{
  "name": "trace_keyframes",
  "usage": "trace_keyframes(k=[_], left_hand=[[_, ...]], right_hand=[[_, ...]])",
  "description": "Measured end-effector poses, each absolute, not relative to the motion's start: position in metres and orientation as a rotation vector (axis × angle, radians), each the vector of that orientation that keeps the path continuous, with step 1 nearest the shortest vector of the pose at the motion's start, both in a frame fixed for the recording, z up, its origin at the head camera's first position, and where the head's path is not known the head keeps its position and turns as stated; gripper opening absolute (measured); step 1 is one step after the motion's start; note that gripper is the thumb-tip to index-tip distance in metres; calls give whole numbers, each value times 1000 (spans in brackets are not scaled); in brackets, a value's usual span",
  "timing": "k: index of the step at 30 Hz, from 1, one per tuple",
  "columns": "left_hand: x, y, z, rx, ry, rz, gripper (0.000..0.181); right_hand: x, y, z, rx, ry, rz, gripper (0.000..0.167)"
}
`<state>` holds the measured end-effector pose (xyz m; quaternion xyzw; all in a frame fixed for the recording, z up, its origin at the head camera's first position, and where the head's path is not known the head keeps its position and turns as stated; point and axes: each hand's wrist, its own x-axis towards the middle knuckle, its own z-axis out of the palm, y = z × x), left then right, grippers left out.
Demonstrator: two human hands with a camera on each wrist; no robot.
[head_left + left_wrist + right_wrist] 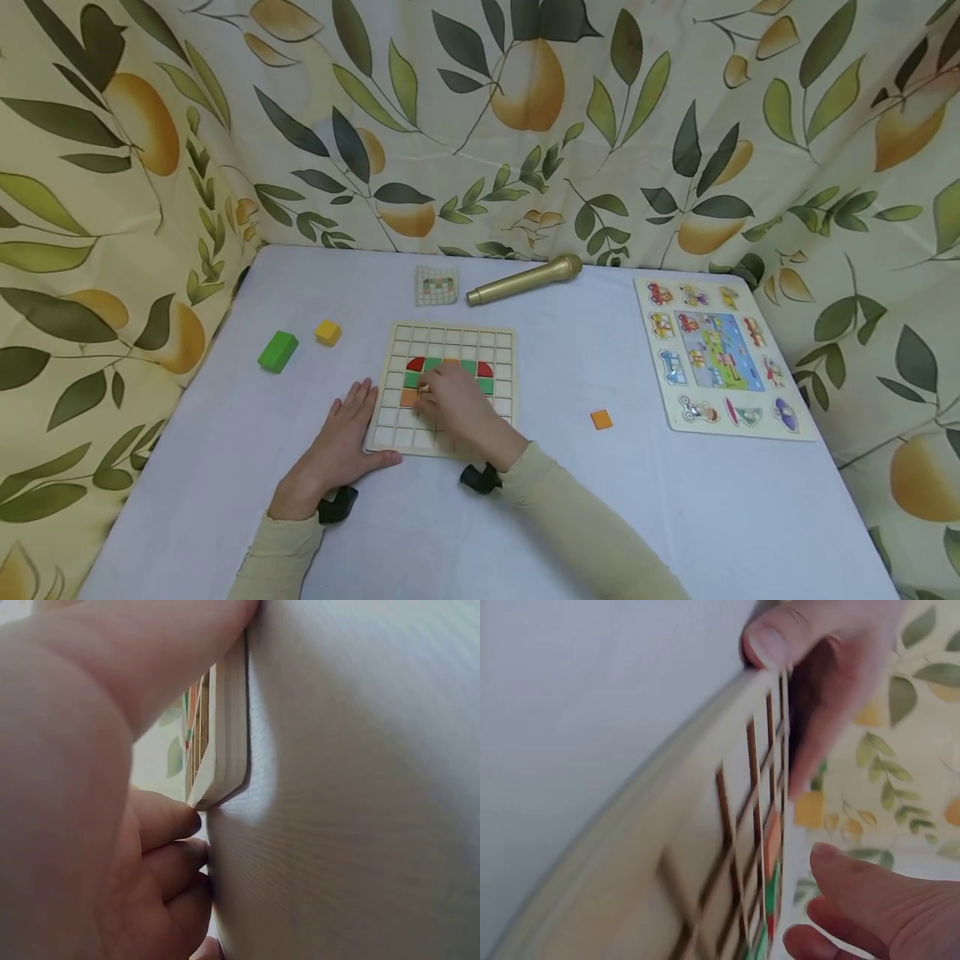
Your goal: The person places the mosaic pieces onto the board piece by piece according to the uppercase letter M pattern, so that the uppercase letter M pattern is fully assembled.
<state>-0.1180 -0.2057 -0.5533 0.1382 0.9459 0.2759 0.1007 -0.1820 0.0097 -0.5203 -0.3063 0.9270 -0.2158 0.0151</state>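
Observation:
A square wooden grid board lies on the white table, with red, green and orange tiles in its middle cells. My left hand rests at its near left corner, fingers extended along the left side and thumb at the front edge. In the left wrist view the board's edge meets that hand. My right hand is bent over the middle of the board and hides some cells. In the right wrist view, its thumb and fingers are apart beside the tiles, with no piece visible between them.
A green block and a yellow block lie left of the board. Beyond it are a small pattern card and a gold microphone. To the right lie a loose orange tile and a picture puzzle board.

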Motion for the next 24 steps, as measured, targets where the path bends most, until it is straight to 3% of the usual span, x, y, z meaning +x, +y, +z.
trace_keyframes(k=[6, 16, 24], left_hand=[[-117, -204, -552, 395, 2800, 838, 112], [-116, -205, -552, 407, 2806, 826, 112], [-117, -204, -554, 412, 2802, 833, 112]], right_hand=[[-178, 67, -518, -907, 2911, -736, 24], [-163, 162, -517, -448, 3043, -716, 34], [-140, 212, -522, -102, 3032, -745, 38]])
